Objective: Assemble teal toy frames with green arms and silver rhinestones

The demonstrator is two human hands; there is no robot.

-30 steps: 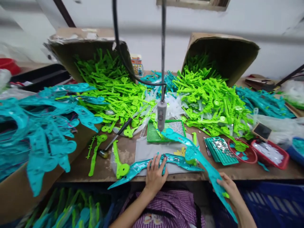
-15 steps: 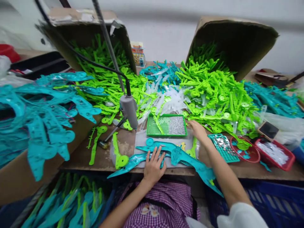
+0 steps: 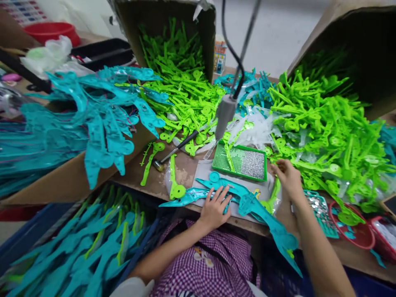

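My left hand (image 3: 213,208) lies flat, fingers spread, grip open, pressing the teal plastic piece (image 3: 235,197) onto the desk (image 3: 185,169) edge. My right hand (image 3: 287,176) reaches the green parts pile (image 3: 328,136) beside the green tray (image 3: 239,160); fingers curled, can't tell what's pinched.

Your right hand (image 3: 287,176), which a second ago gripped a long teal part (image 3: 262,210) off the bench edge, has released it onto the bench and risen to the green pile (image 3: 324,132). The hanging driver (image 3: 225,115) has swung from left to centre.
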